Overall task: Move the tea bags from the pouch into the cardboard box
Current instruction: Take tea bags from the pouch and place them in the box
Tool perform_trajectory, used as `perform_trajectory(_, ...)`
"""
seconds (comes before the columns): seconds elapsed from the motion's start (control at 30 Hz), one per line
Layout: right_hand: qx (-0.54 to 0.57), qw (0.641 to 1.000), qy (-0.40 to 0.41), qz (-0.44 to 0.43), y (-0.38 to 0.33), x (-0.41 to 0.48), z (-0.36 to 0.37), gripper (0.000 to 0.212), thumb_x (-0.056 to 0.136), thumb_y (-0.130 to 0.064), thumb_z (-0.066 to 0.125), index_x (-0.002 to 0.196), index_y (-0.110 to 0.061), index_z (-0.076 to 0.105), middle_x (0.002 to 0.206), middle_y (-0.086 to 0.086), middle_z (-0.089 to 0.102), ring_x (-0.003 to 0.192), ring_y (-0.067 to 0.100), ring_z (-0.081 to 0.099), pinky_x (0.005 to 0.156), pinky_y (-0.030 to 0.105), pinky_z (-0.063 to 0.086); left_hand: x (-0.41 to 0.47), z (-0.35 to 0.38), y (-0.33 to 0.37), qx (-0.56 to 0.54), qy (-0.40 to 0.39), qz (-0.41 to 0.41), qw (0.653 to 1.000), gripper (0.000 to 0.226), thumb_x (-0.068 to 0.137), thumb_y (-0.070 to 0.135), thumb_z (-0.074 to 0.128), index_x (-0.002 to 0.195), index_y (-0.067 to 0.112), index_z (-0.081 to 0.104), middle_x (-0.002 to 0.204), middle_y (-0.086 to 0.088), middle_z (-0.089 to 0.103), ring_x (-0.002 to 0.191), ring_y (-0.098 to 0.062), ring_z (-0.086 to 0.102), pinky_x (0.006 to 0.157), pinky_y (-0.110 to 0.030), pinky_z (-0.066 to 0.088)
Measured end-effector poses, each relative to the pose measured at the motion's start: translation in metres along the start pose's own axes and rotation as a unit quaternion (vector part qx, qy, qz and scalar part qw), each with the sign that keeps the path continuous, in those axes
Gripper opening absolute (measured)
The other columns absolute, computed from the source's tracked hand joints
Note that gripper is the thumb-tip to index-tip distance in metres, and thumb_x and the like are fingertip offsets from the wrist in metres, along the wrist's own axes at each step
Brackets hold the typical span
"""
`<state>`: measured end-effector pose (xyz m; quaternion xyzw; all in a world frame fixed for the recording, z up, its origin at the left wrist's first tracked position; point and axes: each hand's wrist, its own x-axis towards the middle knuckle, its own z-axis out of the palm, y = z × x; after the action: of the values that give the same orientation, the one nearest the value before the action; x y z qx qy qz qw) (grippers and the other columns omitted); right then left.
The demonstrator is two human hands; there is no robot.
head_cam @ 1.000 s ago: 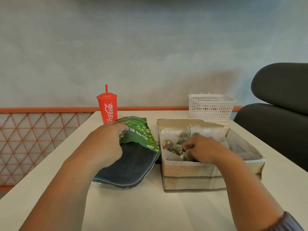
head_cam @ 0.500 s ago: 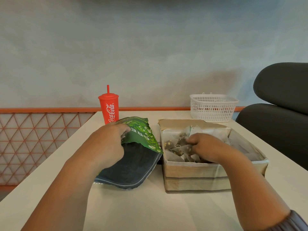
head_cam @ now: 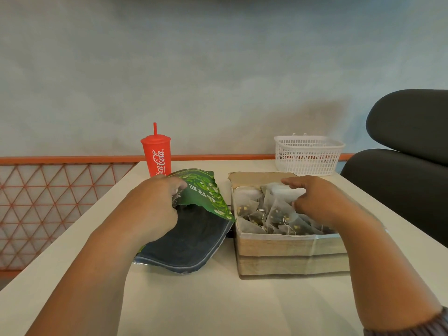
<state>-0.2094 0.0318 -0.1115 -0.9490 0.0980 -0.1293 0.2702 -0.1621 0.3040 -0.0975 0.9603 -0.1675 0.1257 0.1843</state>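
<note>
Our right hand point(head_cam: 317, 202) hovers, fingers loosely spread, over the tea bags point(head_cam: 271, 212) in the cardboard box point(head_cam: 291, 253); our left hand point(head_cam: 150, 204) grips the pouch point(head_cam: 189, 241) alongside.

A pale tabletop point(head_cam: 218, 301) against a grey wall point(head_cam: 218, 76), with a red cup, a white basket and a dark chair around it.
A red Coca-Cola cup point(head_cam: 157, 157) with a red lid and straw stands upright at the far left of the table, near its back edge. A white plastic mesh basket point(head_cam: 308, 155) sits at the far right corner, well apart from the cup. An orange rail point(head_cam: 72, 160) runs along the wall behind the table, with an orange triangular lattice panel point(head_cam: 48, 204) below it on the left. A dark, rounded padded chair point(head_cam: 409, 151) stands just beside the table's right edge.
</note>
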Motion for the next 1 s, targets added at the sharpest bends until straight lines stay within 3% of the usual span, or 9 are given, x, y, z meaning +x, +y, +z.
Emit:
perform_trajectory(0.1,-0.009,0.999,-0.050,0.010,0.002,-0.003,-0.004,0.049,0.084,-0.006,0.061,0.127,-0.028,0.053,0.126,-0.004,0.054,0.098,0.011,0.049,0.078,0.021,0.039,-0.001,0.000,0.000,0.004,-0.005,-0.002,1.000,0.058,0.084,0.002,0.058,0.134,0.030,0.044,0.132,0.003,0.047,0.116,-0.020,0.046,0.087,-0.027,0.041)
perform_trajectory(0.2,-0.045,0.984,-0.172,0.025,-0.001,-0.007,0.001,0.012,0.086,-0.019,0.062,0.095,-0.019,0.071,0.094,0.005,0.066,0.079,0.011,0.050,0.076,0.024,0.040,-0.001,0.000,0.000,0.005,-0.008,0.000,1.000,0.059,0.084,0.002,0.058,0.134,0.031,0.043,0.132,0.003,0.046,0.116,-0.019,0.046,0.084,-0.025,0.040)
perform_trajectory(0.27,-0.082,0.977,-0.194,0.024,-0.002,-0.006,0.006,0.016,0.087,-0.020,0.061,0.088,-0.007,0.070,0.079,0.015,0.059,0.069,0.013,0.047,0.068,0.024,0.038,-0.002,0.000,0.001,-0.001,-0.011,-0.002,1.000,0.060,0.084,0.001,0.057,0.134,0.031,0.043,0.132,0.003,0.046,0.115,-0.019,0.046,0.081,-0.023,0.038)
perform_trajectory(0.37,-0.119,0.982,-0.145,0.032,-0.001,-0.001,0.011,0.019,0.086,-0.012,0.058,0.097,0.000,0.068,0.087,0.014,0.068,0.071,0.014,0.051,0.068,0.024,0.045,-0.002,-0.001,0.002,-0.003,-0.012,-0.009,1.000,0.060,0.084,0.000,0.057,0.134,0.030,0.043,0.133,0.003,0.047,0.117,-0.020,0.046,0.088,-0.028,0.042)
perform_trajectory(0.53,-0.168,0.981,-0.075,0.069,-0.006,0.004,0.006,0.020,0.081,-0.008,0.064,0.099,-0.012,0.073,0.100,0.008,0.070,0.088,0.020,0.063,0.083,0.029,0.053,-0.001,-0.002,0.002,-0.016,0.002,-0.010,1.000,0.057,0.084,-0.001,0.057,0.131,0.030,0.047,0.129,0.003,0.051,0.108,-0.020,0.049,0.083,-0.027,0.041)
perform_trajectory(0.7,-0.154,0.986,-0.024,0.067,-0.011,0.005,-0.004,0.026,0.085,-0.002,0.057,0.099,-0.018,0.072,0.095,0.000,0.068,0.077,0.013,0.057,0.071,0.022,0.049,-0.001,-0.003,0.001,-0.042,0.028,-0.001,0.999,0.052,0.084,-0.001,0.057,0.126,0.028,0.053,0.122,0.004,0.055,0.091,-0.012,0.042,0.076,-0.023,0.035)
perform_trajectory(0.83,-0.055,0.990,-0.129,-0.009,-0.010,-0.007,0.003,0.021,0.083,-0.010,0.061,0.089,-0.025,0.074,0.084,-0.007,0.068,0.076,0.008,0.057,0.066,0.019,0.047,-0.001,-0.003,0.002,-0.046,0.038,0.002,0.998,0.050,0.085,0.000,0.058,0.126,0.027,0.053,0.122,0.004,0.056,0.092,-0.011,0.042,0.077,-0.023,0.036)
perform_trajectory(0.93,-0.073,0.989,-0.126,-0.012,-0.006,-0.002,0.011,0.014,0.084,-0.014,0.059,0.084,-0.009,0.072,0.090,0.009,0.064,0.075,0.016,0.056,0.064,0.023,0.043,-0.001,-0.003,0.004,-0.062,0.047,0.000,0.997,0.047,0.085,-0.001,0.056,0.124,0.026,0.055,0.117,0.003,0.057,0.089,-0.012,0.044,0.075,-0.021,0.035)
perform_trajectory(1.0,-0.082,0.988,-0.127,0.012,-0.001,0.002,0.015,0.021,0.084,-0.018,0.058,0.075,0.000,0.064,0.096,0.020,0.060,0.079,0.023,0.057,0.066,0.029,0.043,-0.001,-0.003,0.004,-0.064,0.061,0.003,0.996,0.045,0.085,-0.002,0.056,0.121,0.025,0.057,0.108,0.004,0.057,0.086,-0.013,0.046,0.073,-0.022,0.035)
